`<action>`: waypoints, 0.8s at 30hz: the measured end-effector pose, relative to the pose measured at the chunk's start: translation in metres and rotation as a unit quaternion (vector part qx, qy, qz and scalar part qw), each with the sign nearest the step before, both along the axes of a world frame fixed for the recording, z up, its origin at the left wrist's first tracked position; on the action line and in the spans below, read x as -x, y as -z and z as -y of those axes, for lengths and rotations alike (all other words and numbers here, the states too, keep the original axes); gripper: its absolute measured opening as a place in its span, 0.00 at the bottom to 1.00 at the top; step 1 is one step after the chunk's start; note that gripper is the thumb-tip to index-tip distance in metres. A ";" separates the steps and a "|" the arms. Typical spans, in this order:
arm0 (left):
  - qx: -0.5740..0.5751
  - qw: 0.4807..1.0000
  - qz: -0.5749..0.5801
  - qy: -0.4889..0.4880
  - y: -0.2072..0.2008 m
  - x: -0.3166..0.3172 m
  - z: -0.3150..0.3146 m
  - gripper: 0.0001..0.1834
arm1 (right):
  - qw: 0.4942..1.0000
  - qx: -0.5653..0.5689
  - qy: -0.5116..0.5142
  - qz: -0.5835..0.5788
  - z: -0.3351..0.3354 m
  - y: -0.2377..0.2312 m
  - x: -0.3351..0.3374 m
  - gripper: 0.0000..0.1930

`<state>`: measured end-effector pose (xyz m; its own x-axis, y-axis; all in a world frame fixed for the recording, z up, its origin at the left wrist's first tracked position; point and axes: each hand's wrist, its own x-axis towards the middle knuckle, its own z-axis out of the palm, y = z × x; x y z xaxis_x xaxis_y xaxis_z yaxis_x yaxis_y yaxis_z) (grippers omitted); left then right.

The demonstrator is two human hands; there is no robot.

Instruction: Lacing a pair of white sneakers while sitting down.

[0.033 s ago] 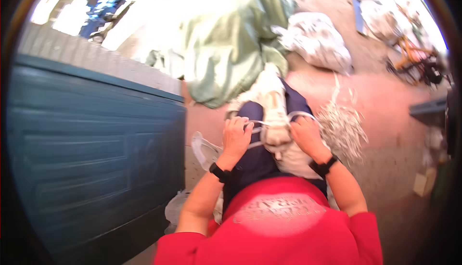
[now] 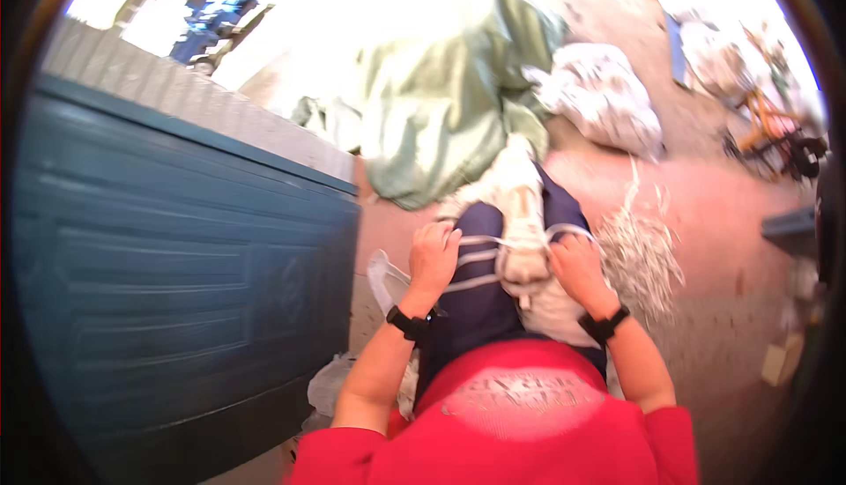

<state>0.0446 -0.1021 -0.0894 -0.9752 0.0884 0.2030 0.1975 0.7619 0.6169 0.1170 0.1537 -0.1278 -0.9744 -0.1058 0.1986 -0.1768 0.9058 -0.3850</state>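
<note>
A pale, off-white bundle [image 2: 522, 260] lies lengthwise between my thighs, its far end reaching toward a green sheet. Thin white cord [image 2: 480, 240] runs over the bundle from one hand to the other. My left hand [image 2: 434, 256] is closed on the cord over my left thigh, to the left of the bundle. Just right of the bundle, my right hand [image 2: 577, 263] is closed on the cord, which forms a loop above its fingers. More white strands cross my left thigh below the upper one. Blur hides the exact finger grip and what the bundle is.
A blue-green panelled door or gate [image 2: 185, 256] stands close on my left. Loose pale strips [image 2: 641, 256] lie in a heap on the floor at right. Ahead are the green sheet [image 2: 432, 115] and a stuffed white sack [image 2: 604, 97]. An orange-framed object [image 2: 765, 133] is at far right.
My left hand has drawn away from the bundle to the left, and the cord between it and the bundle shows longer. My right hand keeps its hold. The whole view has shifted slightly.
</note>
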 end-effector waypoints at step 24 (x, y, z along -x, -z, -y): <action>-0.088 0.831 0.480 0.267 0.022 0.054 -0.141 0.21 | 0.994 0.010 -0.023 0.103 -0.006 0.011 0.004 0.09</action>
